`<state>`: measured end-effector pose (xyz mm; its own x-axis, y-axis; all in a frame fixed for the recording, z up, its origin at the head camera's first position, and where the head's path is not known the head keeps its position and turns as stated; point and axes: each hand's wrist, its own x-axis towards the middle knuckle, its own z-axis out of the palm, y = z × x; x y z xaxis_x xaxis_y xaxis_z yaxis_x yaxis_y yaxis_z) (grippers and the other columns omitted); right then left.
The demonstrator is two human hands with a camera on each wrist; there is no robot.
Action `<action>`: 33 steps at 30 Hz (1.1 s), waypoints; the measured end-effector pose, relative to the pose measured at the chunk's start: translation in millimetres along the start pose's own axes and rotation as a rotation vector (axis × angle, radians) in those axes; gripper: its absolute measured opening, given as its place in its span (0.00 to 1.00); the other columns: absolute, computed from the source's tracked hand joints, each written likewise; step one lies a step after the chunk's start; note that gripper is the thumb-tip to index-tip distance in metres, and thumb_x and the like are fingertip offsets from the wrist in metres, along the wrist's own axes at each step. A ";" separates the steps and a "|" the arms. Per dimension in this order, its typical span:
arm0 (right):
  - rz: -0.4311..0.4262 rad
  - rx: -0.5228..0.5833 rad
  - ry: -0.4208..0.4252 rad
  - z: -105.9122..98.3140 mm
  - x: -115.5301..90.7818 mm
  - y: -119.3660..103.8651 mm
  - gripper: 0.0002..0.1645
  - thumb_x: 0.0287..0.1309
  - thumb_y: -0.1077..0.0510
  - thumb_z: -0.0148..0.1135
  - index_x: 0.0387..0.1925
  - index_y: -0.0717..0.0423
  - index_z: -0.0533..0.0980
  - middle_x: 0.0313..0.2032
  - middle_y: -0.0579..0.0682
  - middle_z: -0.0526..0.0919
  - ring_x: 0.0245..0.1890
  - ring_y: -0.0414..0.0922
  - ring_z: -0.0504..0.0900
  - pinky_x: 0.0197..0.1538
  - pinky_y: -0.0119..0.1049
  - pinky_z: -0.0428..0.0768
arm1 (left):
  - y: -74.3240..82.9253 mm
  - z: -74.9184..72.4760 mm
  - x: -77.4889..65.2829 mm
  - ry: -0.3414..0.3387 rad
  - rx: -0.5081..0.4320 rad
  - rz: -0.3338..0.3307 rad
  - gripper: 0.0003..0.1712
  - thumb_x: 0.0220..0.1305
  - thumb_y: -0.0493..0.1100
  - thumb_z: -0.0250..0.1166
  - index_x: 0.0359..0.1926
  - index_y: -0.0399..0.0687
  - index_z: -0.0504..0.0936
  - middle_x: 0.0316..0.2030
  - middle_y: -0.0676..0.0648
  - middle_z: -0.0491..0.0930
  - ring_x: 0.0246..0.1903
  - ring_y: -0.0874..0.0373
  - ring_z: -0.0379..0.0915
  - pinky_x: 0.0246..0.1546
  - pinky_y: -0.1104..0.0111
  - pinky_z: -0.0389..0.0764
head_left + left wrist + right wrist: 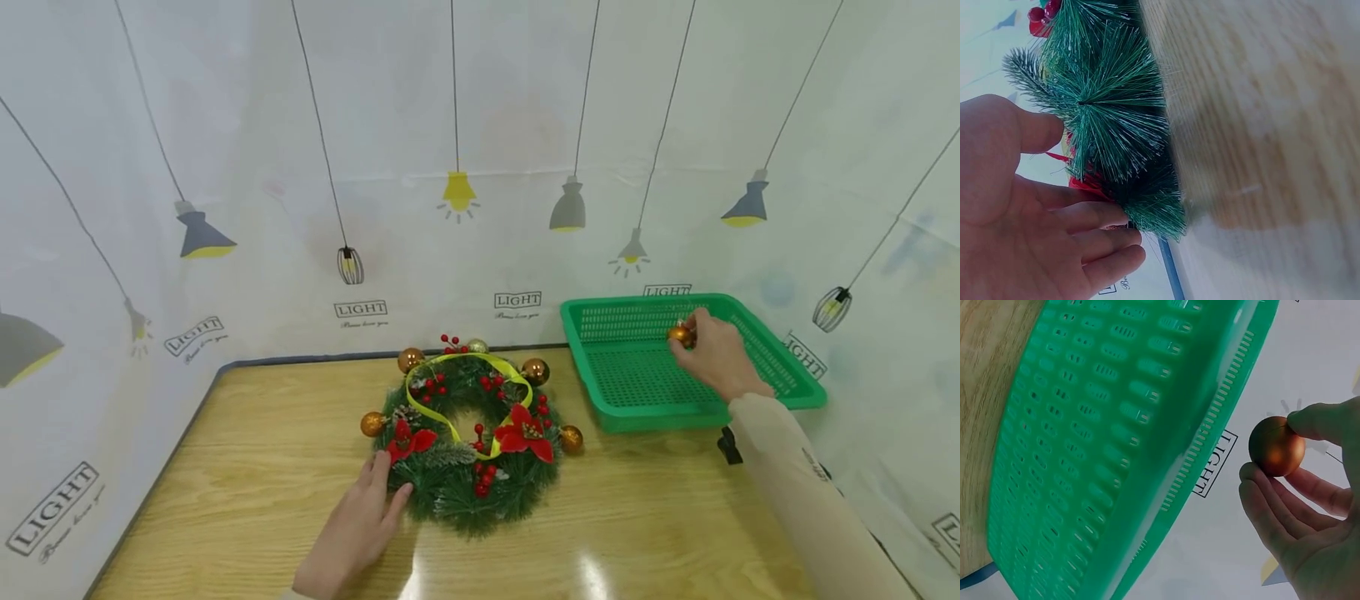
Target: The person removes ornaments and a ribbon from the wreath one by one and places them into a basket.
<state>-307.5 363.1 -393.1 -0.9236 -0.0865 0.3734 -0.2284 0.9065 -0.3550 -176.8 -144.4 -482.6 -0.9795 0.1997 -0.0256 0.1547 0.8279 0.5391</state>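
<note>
A green Christmas wreath point(465, 504) lies on the wooden table, with red flowers point(527, 433), red berries, gold and copper balls and a yellow ribbon point(517, 379) on it. My left hand point(358, 521) rests at its lower left edge. In the left wrist view the fingers point(1094, 215) look loosely extended against the green needles point(1116, 100), curled round nothing. Over the green basket point(630, 417), my right hand point(716, 354) pinches a copper Christmas ball point(1277, 446) between thumb and fingertips.
The plastic basket, with slotted walls, stands at the right back of the table point(247, 467). A small black object point(728, 447) is partly hidden by the right sleeve point(795, 475). A white cloth point(420, 108) printed with lamps encloses the table's back and sides.
</note>
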 end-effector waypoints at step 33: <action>-0.082 0.067 0.090 -6.4 -24.9 -36.5 0.14 0.68 0.63 0.55 0.48 0.71 0.75 0.40 0.69 0.83 0.39 0.61 0.85 0.40 0.58 0.85 | 3.2 -2.9 -4.6 -0.018 0.009 -0.003 0.43 0.79 0.56 0.49 0.78 0.30 0.46 0.76 0.27 0.49 0.74 0.30 0.53 0.72 0.39 0.62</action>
<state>-274.2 334.8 -383.9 -0.8702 -0.1193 0.4781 -0.3253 0.8679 -0.3755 -172.2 -144.1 -478.3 -0.9775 0.2065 -0.0429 0.1526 0.8330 0.5318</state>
